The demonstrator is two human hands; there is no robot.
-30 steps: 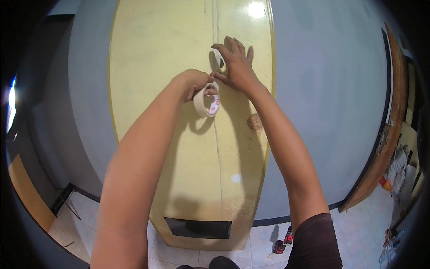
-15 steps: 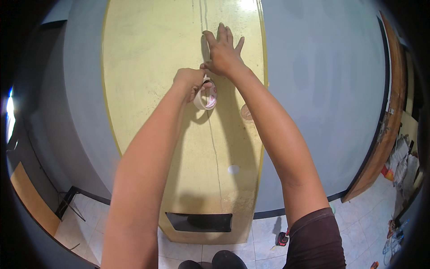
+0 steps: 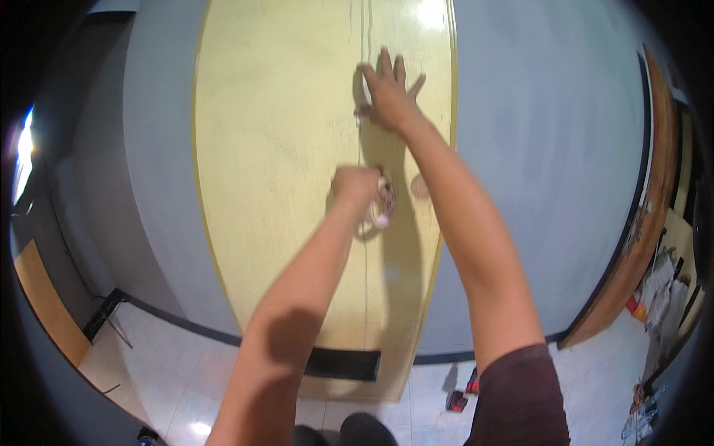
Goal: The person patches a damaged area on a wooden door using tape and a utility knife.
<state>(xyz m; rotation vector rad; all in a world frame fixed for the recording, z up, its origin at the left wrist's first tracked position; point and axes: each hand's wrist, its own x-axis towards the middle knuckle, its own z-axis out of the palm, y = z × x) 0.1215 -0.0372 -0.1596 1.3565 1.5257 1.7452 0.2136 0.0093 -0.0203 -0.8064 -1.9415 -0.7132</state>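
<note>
My left hand [image 3: 355,186] is closed round a roll of pale tape [image 3: 385,215], held low over a yellow upright panel [image 3: 268,126]. Above it, my right hand [image 3: 390,93] rests with fingers spread on that panel, beside a long vertical crack or line. A small pale bit, perhaps tape, shows under its thumb, partly hidden. A round brownish patch sits right of the roll, and a dark slot [image 3: 343,364] is near the panel's bottom.
Grey-blue wall [image 3: 543,163] flanks the panel. Red-and-black power tools [image 3: 457,401] lie on the tiled floor [image 3: 171,364]. A wooden board [image 3: 617,260] stands at right beside pale bundles [image 3: 662,297]; another board [image 3: 52,305] is at left.
My left hand has moved down and right with the tape roll, away from my right hand, which stays spread on the upper panel. The view has shifted slightly.
</note>
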